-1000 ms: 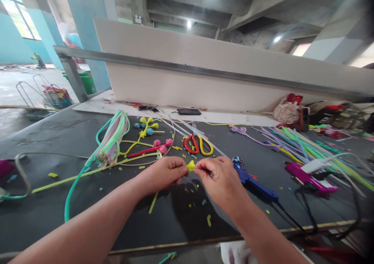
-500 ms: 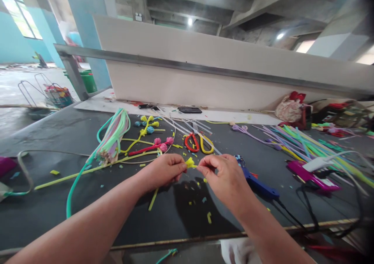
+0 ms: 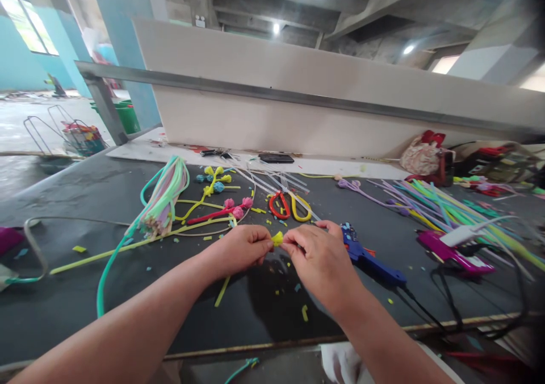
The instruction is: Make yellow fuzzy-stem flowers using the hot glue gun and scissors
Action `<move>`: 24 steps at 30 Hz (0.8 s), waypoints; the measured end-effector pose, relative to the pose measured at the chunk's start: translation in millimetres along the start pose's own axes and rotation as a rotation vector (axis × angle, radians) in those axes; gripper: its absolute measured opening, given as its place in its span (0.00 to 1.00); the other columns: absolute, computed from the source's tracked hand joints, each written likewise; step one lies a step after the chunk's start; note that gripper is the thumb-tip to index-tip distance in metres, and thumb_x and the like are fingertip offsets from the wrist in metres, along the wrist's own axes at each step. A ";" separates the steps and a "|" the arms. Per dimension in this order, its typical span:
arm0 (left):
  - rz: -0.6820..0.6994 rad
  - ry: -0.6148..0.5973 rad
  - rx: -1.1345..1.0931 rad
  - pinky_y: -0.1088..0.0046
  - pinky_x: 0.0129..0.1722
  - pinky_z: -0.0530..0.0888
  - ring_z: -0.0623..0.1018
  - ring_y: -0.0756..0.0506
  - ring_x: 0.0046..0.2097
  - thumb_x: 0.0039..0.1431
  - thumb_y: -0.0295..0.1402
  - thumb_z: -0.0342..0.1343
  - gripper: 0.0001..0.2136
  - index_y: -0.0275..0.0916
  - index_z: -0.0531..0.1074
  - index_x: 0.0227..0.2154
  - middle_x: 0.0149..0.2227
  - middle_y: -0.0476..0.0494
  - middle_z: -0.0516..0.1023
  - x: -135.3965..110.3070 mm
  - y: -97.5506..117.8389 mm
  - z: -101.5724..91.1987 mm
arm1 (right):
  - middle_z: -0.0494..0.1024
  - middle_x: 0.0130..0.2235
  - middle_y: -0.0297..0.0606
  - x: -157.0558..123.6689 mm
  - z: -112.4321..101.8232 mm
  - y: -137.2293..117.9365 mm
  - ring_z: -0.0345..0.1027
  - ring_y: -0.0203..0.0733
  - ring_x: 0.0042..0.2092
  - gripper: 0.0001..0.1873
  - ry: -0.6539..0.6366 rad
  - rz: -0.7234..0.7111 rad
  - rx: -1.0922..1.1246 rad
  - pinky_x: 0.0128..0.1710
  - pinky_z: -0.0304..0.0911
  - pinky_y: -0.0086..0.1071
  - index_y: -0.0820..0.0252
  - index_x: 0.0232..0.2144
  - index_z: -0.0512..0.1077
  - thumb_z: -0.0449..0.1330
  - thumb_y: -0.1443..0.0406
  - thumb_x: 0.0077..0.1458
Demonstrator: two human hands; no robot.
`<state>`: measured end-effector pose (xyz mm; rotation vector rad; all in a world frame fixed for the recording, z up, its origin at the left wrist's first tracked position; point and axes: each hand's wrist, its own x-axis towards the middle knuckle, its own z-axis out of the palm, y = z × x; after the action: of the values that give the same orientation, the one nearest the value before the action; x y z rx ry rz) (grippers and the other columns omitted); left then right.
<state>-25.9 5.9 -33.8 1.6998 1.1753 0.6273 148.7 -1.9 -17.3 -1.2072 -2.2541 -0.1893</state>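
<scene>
Working the small yellow piece [image 3: 277, 239] looks, from my remote seat, like the step in hand: it is held up above the near middle of the dark tabletop [image 3: 213, 327]. The left hand [image 3: 244, 245] has thumb and finger pinched on its left end; the right hand [image 3: 321, 256] pinches its right end just as narrowly, though I can't tell how the hidden fingers sit. The next move, I judge, calls for a light, steady pinch and small turns. Beyond the hands lie scissors [image 3: 286, 203] with red and yellow handles, and a blue corded tool [image 3: 375, 264] rests just right of the right hand. I see loose scraps [image 3: 304, 313] around, but nothing blocking either hand
</scene>
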 end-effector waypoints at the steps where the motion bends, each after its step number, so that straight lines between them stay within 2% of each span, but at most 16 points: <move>1: -0.001 -0.004 0.006 0.82 0.16 0.56 0.61 0.56 0.17 0.56 0.39 0.46 0.12 0.38 0.64 0.23 0.18 0.55 0.65 -0.3 0.5 0.0 | 0.76 0.23 0.28 -0.1 0.0 -0.4 0.69 0.37 0.29 0.08 0.001 0.002 -0.008 0.46 0.46 0.38 0.58 0.22 0.70 0.62 0.71 0.50; 13: 0.023 -0.036 0.062 0.80 0.20 0.60 0.63 0.55 0.20 0.56 0.35 0.45 0.10 0.37 0.64 0.23 0.21 0.53 0.66 -3.8 8.6 -2.4 | 0.76 0.23 0.29 -1.8 1.9 -1.1 0.69 0.37 0.29 0.09 0.012 -0.002 -0.043 0.46 0.46 0.39 0.58 0.21 0.70 0.59 0.71 0.50; 18: 0.066 -0.008 0.064 0.79 0.21 0.59 0.62 0.54 0.21 0.57 0.38 0.46 0.12 0.37 0.65 0.23 0.21 0.54 0.66 -3.7 6.3 -2.3 | 0.76 0.23 0.29 -2.7 0.7 -2.0 0.68 0.37 0.29 0.09 0.013 -0.006 -0.031 0.46 0.46 0.39 0.58 0.20 0.69 0.58 0.72 0.50; 24: 0.111 0.015 0.032 0.79 0.22 0.58 0.61 0.53 0.23 0.57 0.40 0.47 0.14 0.37 0.64 0.21 0.19 0.54 0.63 -4.2 3.9 0.2 | 0.77 0.25 0.29 0.7 -4.4 4.6 0.69 0.36 0.29 0.06 -0.044 0.085 0.126 0.46 0.49 0.41 0.57 0.23 0.69 0.60 0.70 0.50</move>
<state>-25.8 1.7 -29.9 1.7995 1.1122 0.6932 153.9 -0.3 -13.9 -1.2478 -2.2110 0.0111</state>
